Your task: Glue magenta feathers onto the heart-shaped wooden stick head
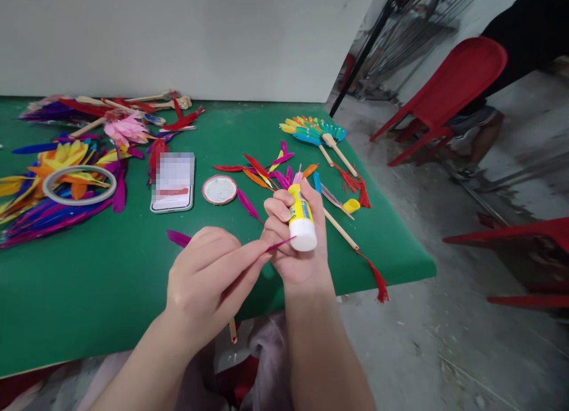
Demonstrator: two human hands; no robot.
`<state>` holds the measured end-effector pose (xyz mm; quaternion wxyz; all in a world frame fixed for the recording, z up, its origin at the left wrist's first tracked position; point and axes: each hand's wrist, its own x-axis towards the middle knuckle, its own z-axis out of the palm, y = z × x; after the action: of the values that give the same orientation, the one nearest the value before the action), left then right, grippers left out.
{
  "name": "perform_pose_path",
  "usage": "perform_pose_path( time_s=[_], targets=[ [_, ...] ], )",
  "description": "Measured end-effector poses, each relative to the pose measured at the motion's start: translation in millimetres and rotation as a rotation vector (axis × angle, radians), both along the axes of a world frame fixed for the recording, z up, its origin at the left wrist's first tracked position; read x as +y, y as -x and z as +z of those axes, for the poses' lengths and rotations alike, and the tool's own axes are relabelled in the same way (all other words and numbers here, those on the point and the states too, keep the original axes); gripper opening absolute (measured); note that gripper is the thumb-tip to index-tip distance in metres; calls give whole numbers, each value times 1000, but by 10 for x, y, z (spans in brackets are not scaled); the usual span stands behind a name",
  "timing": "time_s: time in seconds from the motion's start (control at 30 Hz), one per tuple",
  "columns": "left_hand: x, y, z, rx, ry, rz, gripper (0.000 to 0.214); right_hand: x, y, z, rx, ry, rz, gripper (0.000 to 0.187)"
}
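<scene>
Head-worn view, facing forward and down, close above left hand and right hand, across green table

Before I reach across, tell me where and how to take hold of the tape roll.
Probably best: pinch the near rim of the tape roll from above, coming from the camera's side, thumb outside and a finger inside. It lies roughly flat on loose feathers, its centre is open, and nothing covers that near edge.
</scene>
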<state>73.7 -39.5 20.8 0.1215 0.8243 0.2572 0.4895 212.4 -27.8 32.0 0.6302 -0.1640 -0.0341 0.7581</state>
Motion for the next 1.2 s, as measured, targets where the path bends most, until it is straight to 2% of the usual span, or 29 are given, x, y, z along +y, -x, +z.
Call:
perform_pose_path(
  time_s=[1.2],
  targets=[
    [12, 11, 12, 17, 12, -1, 21, 10, 23, 24, -119, 38, -39, 43]
  ],
)
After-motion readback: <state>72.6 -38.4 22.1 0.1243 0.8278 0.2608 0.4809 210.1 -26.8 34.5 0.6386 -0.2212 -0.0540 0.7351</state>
